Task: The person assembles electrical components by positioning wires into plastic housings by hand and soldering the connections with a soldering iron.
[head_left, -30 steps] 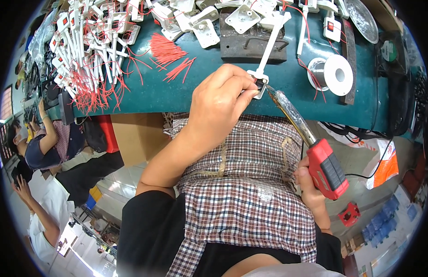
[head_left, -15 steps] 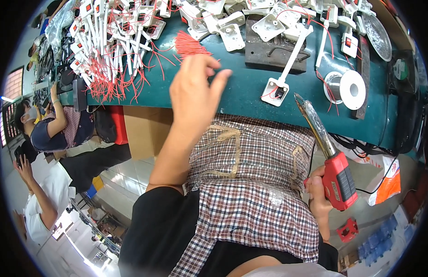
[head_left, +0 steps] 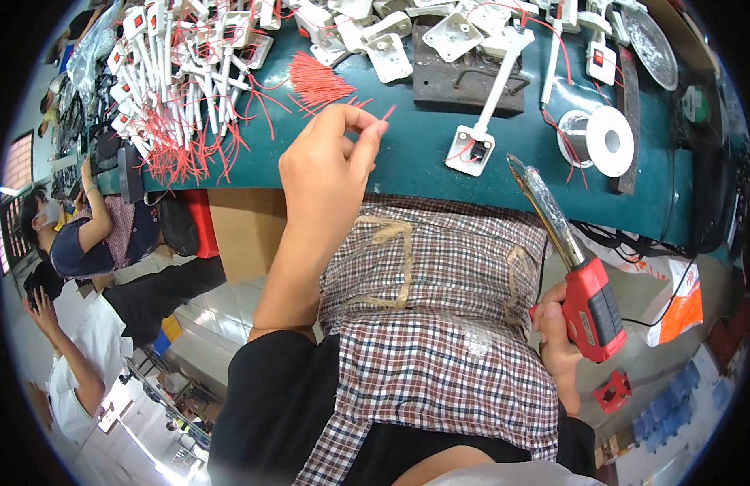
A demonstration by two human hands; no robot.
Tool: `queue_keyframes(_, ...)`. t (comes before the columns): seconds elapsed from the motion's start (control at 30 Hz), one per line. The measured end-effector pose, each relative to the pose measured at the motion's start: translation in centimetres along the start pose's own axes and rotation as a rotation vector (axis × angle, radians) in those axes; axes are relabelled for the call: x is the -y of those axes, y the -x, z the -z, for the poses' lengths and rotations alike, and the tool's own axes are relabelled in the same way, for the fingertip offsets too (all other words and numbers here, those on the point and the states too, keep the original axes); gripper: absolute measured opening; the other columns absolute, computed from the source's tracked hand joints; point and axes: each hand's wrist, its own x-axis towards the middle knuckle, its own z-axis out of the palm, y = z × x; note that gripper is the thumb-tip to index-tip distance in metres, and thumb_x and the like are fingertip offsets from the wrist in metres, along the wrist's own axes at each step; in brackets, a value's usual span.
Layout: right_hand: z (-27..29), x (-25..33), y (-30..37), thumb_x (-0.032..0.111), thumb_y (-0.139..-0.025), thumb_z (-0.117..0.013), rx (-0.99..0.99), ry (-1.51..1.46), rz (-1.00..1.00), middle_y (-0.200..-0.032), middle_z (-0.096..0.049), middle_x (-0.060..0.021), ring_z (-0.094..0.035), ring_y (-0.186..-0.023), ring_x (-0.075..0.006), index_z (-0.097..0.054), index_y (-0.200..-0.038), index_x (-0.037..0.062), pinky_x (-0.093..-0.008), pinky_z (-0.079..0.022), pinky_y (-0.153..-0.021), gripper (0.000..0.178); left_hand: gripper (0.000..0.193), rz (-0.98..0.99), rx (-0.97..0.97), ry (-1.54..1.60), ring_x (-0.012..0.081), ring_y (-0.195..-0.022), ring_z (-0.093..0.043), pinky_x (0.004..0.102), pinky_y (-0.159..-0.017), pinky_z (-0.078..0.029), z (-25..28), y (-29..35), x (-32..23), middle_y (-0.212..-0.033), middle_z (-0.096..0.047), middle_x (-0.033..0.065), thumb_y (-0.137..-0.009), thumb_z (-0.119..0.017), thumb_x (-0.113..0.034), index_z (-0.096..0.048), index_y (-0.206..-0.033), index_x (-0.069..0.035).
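Observation:
Between the thumb and forefinger of my left hand (head_left: 330, 166) is pinched a short red wire (head_left: 389, 112). The hand is over the green table, just in front of a pile of cut red wires (head_left: 318, 79). My right hand (head_left: 556, 324) grips a red and black soldering gun (head_left: 595, 312), its tip pointing up and left at the table edge. Near that tip lies a white plastic housing (head_left: 470, 151) with a long white stem, a black part and red wire inside it. A reel of solder wire (head_left: 608, 142) stands to its right.
Many white stemmed housings with red switches and trailing red wires (head_left: 185, 97) heap at the left. A dark metal block with a handle (head_left: 464, 85) sits at the back, more white housings around it. A metal dish (head_left: 652, 50) is far right. Two people are at left.
My left hand has shifted slightly left and closed its thumb and forefinger on a red wire. The soldering gun stays nearly where it was; the whole view has shifted slightly.

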Motion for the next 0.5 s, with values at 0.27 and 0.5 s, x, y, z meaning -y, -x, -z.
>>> queue_keyframes(0.27,0.5,-0.5,0.7,0.016,-0.096,-0.064,-0.026,0.135,0.001,-0.075,-0.057,-0.0048,-0.05,-0.059,-0.0096,-0.059,-0.101,-0.0003,-0.0242,-0.039,-0.052,0.018,0.016,-0.479,0.021,0.104,0.018,-0.062,-0.063,0.0316,-0.055,-0.049,-2.7,2.4,-2.1,-0.078,-0.063,0.0041,-0.073,-0.081,-0.002,-0.07,-0.084,-0.006)
queue_keyframes(0.5,0.8,-0.8,-0.3,0.012,-0.094,-0.066,0.038,0.13,0.059,-0.076,-0.059,-0.0045,-0.052,-0.059,-0.0088,-0.061,-0.103,-0.0007,-0.0237,-0.04,-0.052,0.016,0.017,-0.554,-0.03,0.023,0.0223,-0.067,-0.061,0.0351,-0.057,-0.048,-4.7,2.5,-1.6,-0.078,-0.06,0.0046,-0.071,-0.08,-0.001,-0.067,-0.081,-0.006)
